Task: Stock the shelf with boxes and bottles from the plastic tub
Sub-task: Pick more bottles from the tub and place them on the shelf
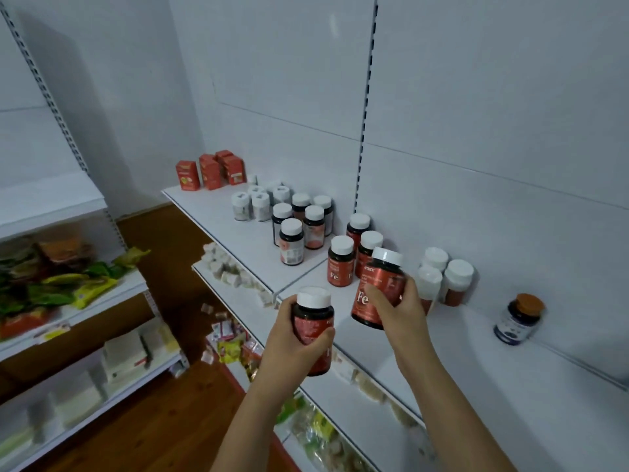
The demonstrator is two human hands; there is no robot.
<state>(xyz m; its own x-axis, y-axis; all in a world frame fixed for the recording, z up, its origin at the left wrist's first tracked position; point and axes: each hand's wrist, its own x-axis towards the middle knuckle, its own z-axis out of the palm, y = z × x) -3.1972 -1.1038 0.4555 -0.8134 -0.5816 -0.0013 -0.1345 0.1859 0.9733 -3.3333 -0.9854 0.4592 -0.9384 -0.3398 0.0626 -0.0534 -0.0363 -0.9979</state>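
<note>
My left hand [291, 345] grips a red-labelled bottle with a white cap [315, 311] just over the front edge of the white shelf [476, 376]. My right hand [396, 310] grips a second red "Fe" bottle [379, 284], tilted, above the shelf. Behind it stand three matching red bottles [340, 264]. Right of my right hand are white-capped bottles [442, 277]. A dark blue bottle with an orange cap [519, 318] stands alone further right. The plastic tub is not in view.
Further left on the shelf stand several dark bottles [294, 229], pale bottles [255, 202] and red boxes [209, 170]. Lower shelves hold small packets [231, 270]. Another shelf unit at left carries green and yellow packets [61, 284]. The floor [153, 420] is brown wood.
</note>
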